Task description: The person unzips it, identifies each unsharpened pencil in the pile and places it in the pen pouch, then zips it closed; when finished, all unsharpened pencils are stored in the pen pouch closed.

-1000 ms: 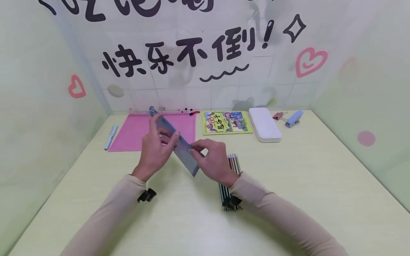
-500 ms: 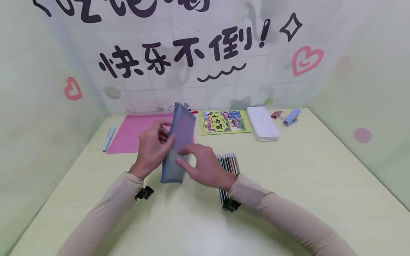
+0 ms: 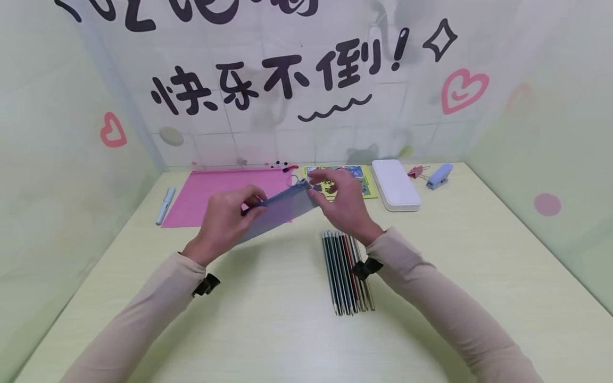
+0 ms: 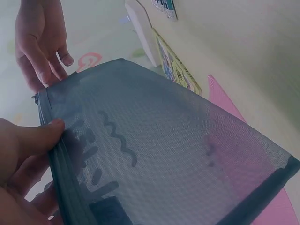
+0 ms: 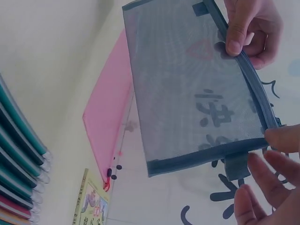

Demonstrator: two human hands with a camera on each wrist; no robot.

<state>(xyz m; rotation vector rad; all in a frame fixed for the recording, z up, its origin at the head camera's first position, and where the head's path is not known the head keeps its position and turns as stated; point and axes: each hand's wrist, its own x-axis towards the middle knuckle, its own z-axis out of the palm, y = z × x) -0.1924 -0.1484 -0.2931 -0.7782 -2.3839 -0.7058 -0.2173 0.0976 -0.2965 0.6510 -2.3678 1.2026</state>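
A blue-grey mesh zipper pouch (image 3: pixel 278 215) is held up above the table, its zipper edge uppermost. My left hand (image 3: pixel 227 221) pinches that edge, the thumb on the near side in the left wrist view. At the other end, my right hand (image 3: pixel 346 205) has its thumb and fingers at the corner where the zipper ends, beside a small fabric tab (image 5: pixel 236 168). A thin ring (image 3: pixel 293 181) hangs there. Through the mesh (image 4: pixel 154 126) the wall lettering shows. A row of several pencils (image 3: pixel 341 274) lies on the table below the right wrist.
At the back left lie a light blue pen (image 3: pixel 165 206) and a flat pink zipper pouch (image 3: pixel 230 191). Further right are a yellow booklet (image 3: pixel 369 183), a white case (image 3: pixel 395 186), a pink binder clip (image 3: pixel 415 172) and a blue stapler (image 3: pixel 439 177). Walls enclose the table's back and sides.
The mesh pouch has turned from slanting down right, through near upright, to its zipper end pointing right. My right hand has moved from the pouch's side up to the zipper end.
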